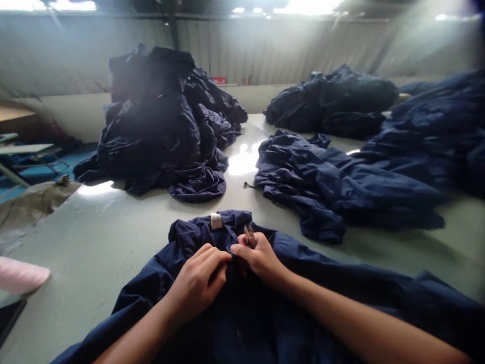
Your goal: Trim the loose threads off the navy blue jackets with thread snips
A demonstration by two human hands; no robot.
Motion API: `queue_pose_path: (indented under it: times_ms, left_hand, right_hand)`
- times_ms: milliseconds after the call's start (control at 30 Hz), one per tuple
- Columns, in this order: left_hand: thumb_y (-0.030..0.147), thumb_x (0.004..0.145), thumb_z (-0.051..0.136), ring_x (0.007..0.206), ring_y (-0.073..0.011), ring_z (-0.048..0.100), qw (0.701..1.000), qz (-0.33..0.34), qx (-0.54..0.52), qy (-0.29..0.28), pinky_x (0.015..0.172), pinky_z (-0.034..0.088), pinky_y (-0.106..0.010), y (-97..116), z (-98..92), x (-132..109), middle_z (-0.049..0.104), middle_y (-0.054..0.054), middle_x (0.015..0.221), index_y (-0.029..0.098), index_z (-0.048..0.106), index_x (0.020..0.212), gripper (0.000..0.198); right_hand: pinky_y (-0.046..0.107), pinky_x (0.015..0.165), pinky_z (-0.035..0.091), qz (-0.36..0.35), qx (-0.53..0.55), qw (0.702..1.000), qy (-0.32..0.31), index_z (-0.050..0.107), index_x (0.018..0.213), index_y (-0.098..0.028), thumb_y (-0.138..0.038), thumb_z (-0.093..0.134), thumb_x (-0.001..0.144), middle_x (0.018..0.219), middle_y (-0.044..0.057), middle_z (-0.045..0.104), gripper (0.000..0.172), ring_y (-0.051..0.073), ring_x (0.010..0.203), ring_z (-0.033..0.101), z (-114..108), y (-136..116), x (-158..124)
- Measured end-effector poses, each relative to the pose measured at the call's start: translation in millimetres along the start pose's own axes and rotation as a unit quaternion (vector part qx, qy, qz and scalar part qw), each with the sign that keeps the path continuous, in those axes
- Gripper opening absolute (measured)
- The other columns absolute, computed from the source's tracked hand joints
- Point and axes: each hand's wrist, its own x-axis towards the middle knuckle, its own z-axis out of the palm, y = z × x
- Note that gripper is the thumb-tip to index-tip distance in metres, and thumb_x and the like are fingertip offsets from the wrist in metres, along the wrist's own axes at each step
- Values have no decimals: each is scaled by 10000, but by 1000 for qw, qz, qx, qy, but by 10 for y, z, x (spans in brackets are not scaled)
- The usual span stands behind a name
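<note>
A navy jacket (pixel 151 288) lies spread on the table before me, its collar at the far side with a white label (pixel 216 221) and a bit of zipper beside it. My left hand (pixel 202 275) is closed, thumb and fingers pinching the jacket's front edge below the collar. Close against it, my right hand (pixel 261 260) grips small metal thread snips (pixel 249 235), blades pointing up and away. The right thumb and fingertips also press on the same cloth edge. What lies exactly between the fingertips is hidden.
A tall heap of navy garments (pixel 151 126) stands at the back left. More navy garments (pixel 322 177) lie to the right, with another pile (pixel 333 101) behind. At the left are a pink roll (pixel 22 274) and a tan sack (pixel 38 205) by the table edge (pixel 53 215).
</note>
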Motion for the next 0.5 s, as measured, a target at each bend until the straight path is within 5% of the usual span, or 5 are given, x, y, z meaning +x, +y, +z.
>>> queue_pose_path:
  times_ms: [133,233,333,500]
  left_hand:
    - [145,1031,598,1048,-234,660,991,-41,75,106,956,561,-392,-186,-100,0,671,-82,1224,249,600,1336,322]
    - [219,1041,585,1147,-267,691,985,-118,83,98,973,601,-435,-409,-166,104,635,-136,1434,234,493,1527,495]
    - [226,1035,576,1222,-283,707,987,-125,82,54,1043,594,-457,-542,-178,170,713,-117,1373,229,566,1511,476]
    - [292,1046,619,1030,-260,703,980,-151,93,84,944,592,-429,-492,-172,142,749,-89,1172,214,700,1329,305]
  right_hand:
    - [209,365,364,-6,12,1000,6,441,619,-236,-274,724,848,447,-82,489,365,106,366,498,9,3,-8]
    - [214,350,375,-16,13,1000,12,436,633,-242,-267,694,844,455,-98,439,334,102,360,458,12,-3,4]
    - [225,362,408,-20,5,1000,22,421,632,-245,-275,678,842,492,-98,407,333,105,380,455,20,16,9]
    - [232,473,437,-36,-32,998,41,422,640,-235,-302,701,875,551,-75,434,371,107,485,481,27,40,-22]
